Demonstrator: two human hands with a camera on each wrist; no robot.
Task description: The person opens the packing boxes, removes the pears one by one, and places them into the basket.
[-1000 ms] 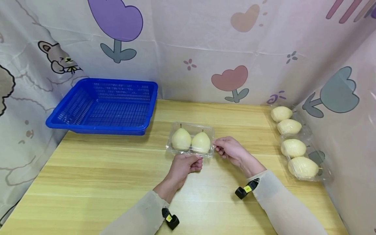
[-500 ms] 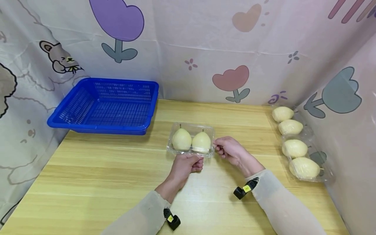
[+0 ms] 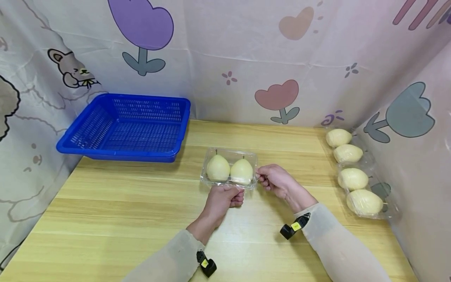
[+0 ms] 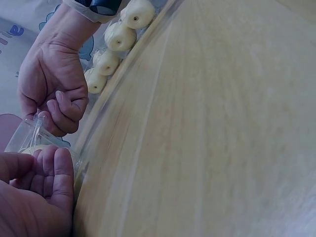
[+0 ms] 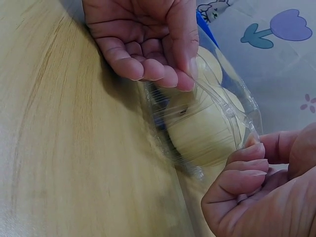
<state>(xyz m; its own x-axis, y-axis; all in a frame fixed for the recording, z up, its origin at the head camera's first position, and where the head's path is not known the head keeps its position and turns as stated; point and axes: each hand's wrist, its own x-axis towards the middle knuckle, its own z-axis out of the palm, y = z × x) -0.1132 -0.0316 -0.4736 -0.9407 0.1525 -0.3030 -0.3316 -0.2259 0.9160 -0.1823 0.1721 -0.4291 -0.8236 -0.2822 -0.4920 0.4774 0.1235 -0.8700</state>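
Near the centre of the worktop (image 3: 116,211), a clear plastic box (image 3: 230,156) of two pears (image 3: 218,168), pinched at its near edge by the left hand (image 3: 221,200) and right edge by the right hand (image 3: 278,181), is probably slick, flexible, fruit-weighted and best held at its rim.

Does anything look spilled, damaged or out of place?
Nothing stands out: no spill or damage shows, two pears sit side by side in the clear container pinched by the left hand and right hand, and the blue basket stands upright.
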